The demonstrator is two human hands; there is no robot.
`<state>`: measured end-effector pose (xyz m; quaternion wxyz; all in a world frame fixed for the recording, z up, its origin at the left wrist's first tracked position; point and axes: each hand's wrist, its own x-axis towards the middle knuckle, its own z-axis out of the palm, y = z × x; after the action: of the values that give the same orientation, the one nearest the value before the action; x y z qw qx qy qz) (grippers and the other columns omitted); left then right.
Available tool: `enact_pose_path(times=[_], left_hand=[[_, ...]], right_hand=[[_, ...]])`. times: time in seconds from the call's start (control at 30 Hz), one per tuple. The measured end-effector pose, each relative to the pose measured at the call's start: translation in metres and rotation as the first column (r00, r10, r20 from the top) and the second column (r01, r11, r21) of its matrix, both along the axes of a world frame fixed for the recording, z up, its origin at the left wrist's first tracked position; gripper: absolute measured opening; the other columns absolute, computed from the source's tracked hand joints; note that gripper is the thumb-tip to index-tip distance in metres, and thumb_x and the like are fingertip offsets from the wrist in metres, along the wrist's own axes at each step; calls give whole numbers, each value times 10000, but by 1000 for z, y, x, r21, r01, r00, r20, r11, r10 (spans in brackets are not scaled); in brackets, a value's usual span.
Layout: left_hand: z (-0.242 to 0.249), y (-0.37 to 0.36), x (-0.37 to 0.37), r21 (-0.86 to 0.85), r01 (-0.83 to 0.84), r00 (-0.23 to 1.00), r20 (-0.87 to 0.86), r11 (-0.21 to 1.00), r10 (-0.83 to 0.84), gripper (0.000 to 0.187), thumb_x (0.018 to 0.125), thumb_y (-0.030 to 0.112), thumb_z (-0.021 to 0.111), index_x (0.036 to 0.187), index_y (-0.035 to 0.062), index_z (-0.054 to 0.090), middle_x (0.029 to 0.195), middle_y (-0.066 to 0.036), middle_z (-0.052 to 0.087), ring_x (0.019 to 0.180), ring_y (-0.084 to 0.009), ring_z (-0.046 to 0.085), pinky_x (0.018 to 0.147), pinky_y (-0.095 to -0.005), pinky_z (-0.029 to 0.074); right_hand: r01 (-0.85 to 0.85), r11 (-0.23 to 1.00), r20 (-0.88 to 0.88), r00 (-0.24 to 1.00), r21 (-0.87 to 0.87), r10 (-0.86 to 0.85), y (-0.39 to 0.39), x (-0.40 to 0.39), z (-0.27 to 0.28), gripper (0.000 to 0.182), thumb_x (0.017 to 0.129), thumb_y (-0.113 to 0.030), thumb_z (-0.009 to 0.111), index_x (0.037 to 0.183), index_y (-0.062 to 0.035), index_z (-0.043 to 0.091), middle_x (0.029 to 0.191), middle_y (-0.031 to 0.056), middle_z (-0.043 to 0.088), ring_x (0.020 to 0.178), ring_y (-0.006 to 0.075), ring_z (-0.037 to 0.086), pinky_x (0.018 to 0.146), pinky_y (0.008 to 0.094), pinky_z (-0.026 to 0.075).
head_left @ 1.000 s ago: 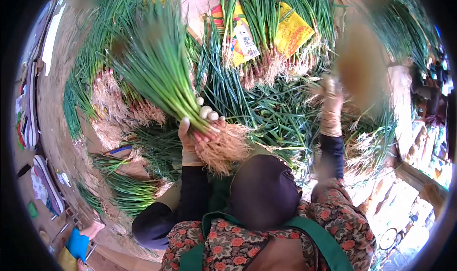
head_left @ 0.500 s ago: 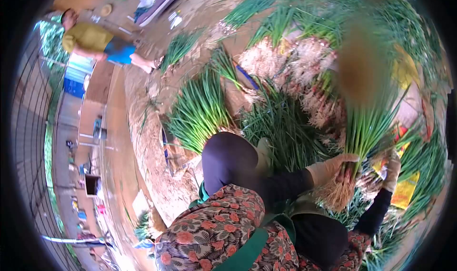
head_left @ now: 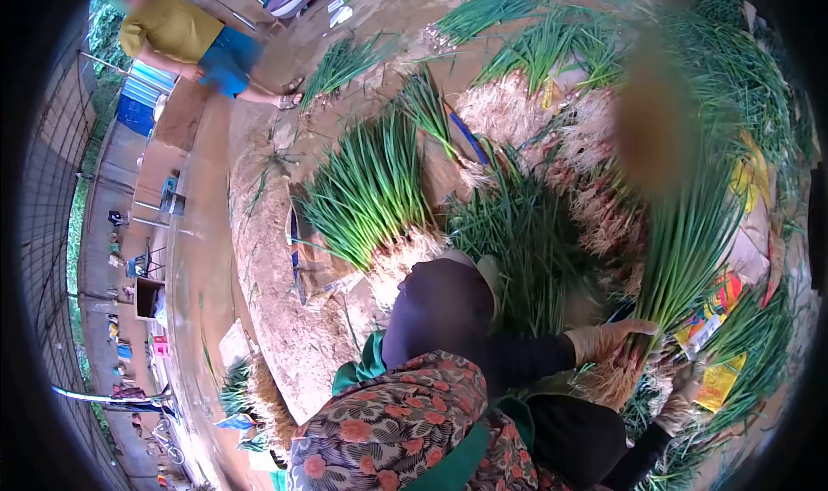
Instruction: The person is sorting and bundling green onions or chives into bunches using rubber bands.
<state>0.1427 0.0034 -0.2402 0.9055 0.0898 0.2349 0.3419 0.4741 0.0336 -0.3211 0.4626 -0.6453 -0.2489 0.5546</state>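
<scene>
My gloved left hand (head_left: 611, 341) is closed round the lower stems of a bunch of green onions (head_left: 683, 258). Its leaves point up the view, and its pale roots hang below the hand. Just right of those roots is my gloved right hand (head_left: 681, 402), next to more roots; its fingers are too unclear to show whether they grip anything. Loose dark green leaves (head_left: 526, 250) lie left of the held bunch, and a large bundle of green onions (head_left: 375, 193) rests beyond my left knee.
More green onions (head_left: 552, 47) and rooty piles (head_left: 500, 107) cover the ground ahead. A yellow packet (head_left: 721, 382) lies at the right. A person in a yellow shirt (head_left: 177, 27) stands at the upper left. A blue strip (head_left: 468, 137) lies beside a small bunch.
My right hand has moved down and a little left, away from the stems. My left hand still holds the bunch, slightly lower in view. The camera view has shifted.
</scene>
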Motion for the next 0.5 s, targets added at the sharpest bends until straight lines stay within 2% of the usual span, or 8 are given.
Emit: enact_pose_path(times=[0.03, 0.1, 0.17, 0.27, 0.33, 0.37, 0.47, 0.5], left_hand=[[5, -2, 1, -62, 31, 999, 46, 998, -28, 425, 816, 429, 598, 692, 23, 614, 544, -88, 588, 381, -136, 511, 320, -217, 354], [8, -5, -1, -64, 38, 999, 16, 997, -38, 415, 815, 427, 601, 692, 30, 614, 549, -85, 591, 387, -136, 511, 327, -217, 354], [9, -5, -4, -64, 50, 999, 6, 997, -50, 391, 810, 420, 609, 723, 39, 620, 564, -83, 597, 396, -138, 509, 348, -227, 363], [-10, -10, -2, -6, -11, 999, -37, 1000, 10, 372, 804, 407, 619, 743, 40, 628, 565, -83, 598, 404, -141, 511, 370, -240, 379], [-5, -12, -3, -28, -18, 999, -36, 999, 17, 420, 811, 436, 592, 698, 34, 631, 549, -90, 592, 399, -146, 507, 377, -245, 382], [-8, -11, -6, 5, 13, 999, -32, 1000, -12, 437, 813, 447, 583, 684, 32, 629, 545, -94, 590, 398, -147, 508, 373, -244, 379], [1, -13, -4, 7, 11, 999, -36, 1000, -11, 465, 842, 473, 540, 660, 46, 563, 530, -72, 542, 380, -122, 455, 340, -231, 337], [4, -14, -5, 42, 27, 998, -58, 999, -24, 459, 847, 469, 534, 666, 48, 561, 533, -67, 538, 385, -121, 456, 347, -230, 340]], right_hand=[[-365, 863, 487, 858, 349, 167, -10, -13, -11, 227, 937, -208, 479, 1115, -71, 513, 788, 11, 574, 577, 146, 535, 454, 281, 433], [-712, 633, 776, 571, 304, 269, -35, -42, -21, 418, 909, -170, 497, 1296, -25, 432, 999, 84, 642, 774, 225, 624, 595, 315, 493], [-648, 761, 431, 695, 31, 575, -70, -80, -7, 476, 882, -154, 530, 1319, -16, 399, 1126, 131, 598, 960, 255, 593, 757, 336, 472], [-755, 645, 204, 618, -114, 759, -86, -125, 65, 517, 856, -138, 570, 1328, -25, 391, 1232, 160, 541, 1106, 230, 539, 886, 332, 434], [-921, 378, 387, 316, -94, 866, -81, -138, 101, 520, 858, -156, 581, 1322, -15, 394, 1200, 148, 562, 1052, 209, 565, 857, 321, 449], [-956, 278, 502, 196, -93, 842, -83, -111, 70, 478, 888, -159, 550, 1315, -4, 402, 1173, 115, 575, 1005, 163, 563, 858, 297, 442], [-790, 604, 257, 564, -110, 785, -65, -129, 98, 442, 912, -153, 517, 1312, 1, 406, 1194, 92, 559, 1037, 165, 533, 910, 301, 411], [-548, 837, -130, 830, -7, 542, -62, -140, 92, 472, 919, -232, 512, 1325, -18, 401, 1203, 92, 545, 1066, 181, 517, 916, 311, 409]])
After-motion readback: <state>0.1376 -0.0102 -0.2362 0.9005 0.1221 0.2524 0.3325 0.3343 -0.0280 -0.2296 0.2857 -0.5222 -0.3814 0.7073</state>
